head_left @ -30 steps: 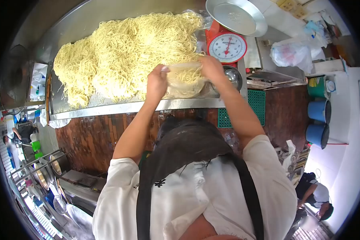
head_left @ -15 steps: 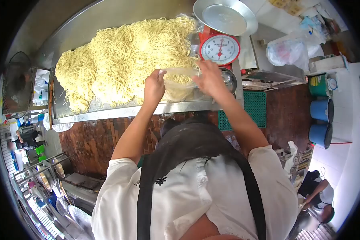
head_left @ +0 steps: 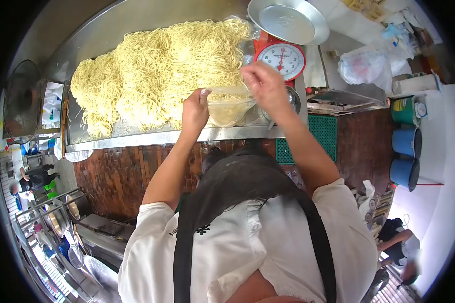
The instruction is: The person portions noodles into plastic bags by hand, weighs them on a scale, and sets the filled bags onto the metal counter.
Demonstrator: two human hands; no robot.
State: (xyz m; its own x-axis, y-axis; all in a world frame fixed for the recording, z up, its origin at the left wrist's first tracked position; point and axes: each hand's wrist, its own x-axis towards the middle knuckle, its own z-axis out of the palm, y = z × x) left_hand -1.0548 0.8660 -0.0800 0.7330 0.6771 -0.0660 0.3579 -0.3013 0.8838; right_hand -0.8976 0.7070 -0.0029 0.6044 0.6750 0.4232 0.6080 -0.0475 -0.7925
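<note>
My left hand (head_left: 195,108) is closed on the rim of a clear plastic bag (head_left: 227,112), which hangs at the table's near edge with pale noodles visible inside. My right hand (head_left: 269,90) is at the bag's right side, fingers curled together; whether they pinch anything is hidden. Just beyond the bag, a large heap of yellow noodles (head_left: 156,76) spreads over the metal table. A red dial scale (head_left: 281,60) stands beyond my right hand, its needle pointing down in this view. Partly behind my right wrist sits a round metal bowl (head_left: 292,101).
A wide metal pan (head_left: 288,22) is on the scale. White plastic bags (head_left: 366,65) lie at the right. Green mats (head_left: 322,134) cover part of the brown floor. Blue buckets (head_left: 405,140) line the right wall. Other people (head_left: 397,240) are at the lower right and far left.
My right hand has risen slightly away from the bag's rim, and its fingers have curled in. My left hand keeps its hold on the bag.
</note>
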